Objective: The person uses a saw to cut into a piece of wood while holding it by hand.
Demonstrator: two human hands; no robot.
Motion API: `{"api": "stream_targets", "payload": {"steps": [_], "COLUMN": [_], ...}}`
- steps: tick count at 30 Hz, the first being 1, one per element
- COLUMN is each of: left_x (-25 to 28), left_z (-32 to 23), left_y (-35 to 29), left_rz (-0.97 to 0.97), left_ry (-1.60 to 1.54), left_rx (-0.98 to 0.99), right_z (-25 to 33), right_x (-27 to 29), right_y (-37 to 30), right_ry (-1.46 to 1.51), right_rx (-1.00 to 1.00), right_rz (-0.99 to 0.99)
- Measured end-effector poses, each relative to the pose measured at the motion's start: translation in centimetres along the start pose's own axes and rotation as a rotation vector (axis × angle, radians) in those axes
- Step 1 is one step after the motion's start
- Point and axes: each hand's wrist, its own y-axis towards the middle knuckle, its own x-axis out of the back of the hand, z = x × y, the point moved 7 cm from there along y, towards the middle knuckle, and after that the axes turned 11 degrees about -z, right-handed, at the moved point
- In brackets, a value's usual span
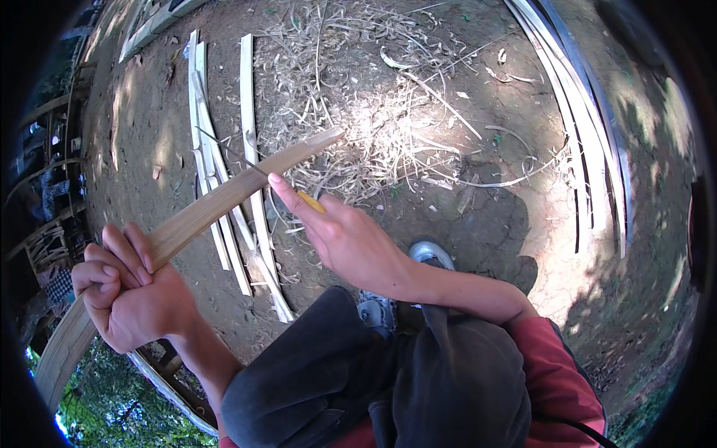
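A long flat bamboo strip (209,211) slants across in front of me, from the lower left up toward the middle. My left hand (138,291) is closed around its lower part, fingers curled over it. The far end of the strip tapers and hangs above the shavings. In my right hand (358,243) is a knife with a yellow handle (311,201). Its thin dark blade (239,158) lies across the strip, and my index finger stretches along it toward the strip's edge. My palm hides most of the handle.
Curled shavings (373,149) cover the bare dirt ahead. Several pale strips (248,97) lie on the ground to the left, and a bundle of long strips (590,134) lies at the right. My bent knees and a shoe (377,312) are below the strip.
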Motion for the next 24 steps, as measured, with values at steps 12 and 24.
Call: {"api": "stream_targets", "payload": {"steps": [12, 24], "left_x": [0.1, -0.2], "left_z": [0.7, 0.4], "left_y": [-0.3, -0.9], "left_rz": [-0.210, -0.119], "left_ry": [0.050, 0.052], "left_rx": [-0.082, -0.095], "right_z": [-4.5, -12.4], "right_x": [-1.7, -2.0], "right_y": [-0.3, -0.9], "right_ry": [-0.033, -0.141], "right_rx": [-0.057, -0.202], "right_rz": [-0.072, -0.001]}}
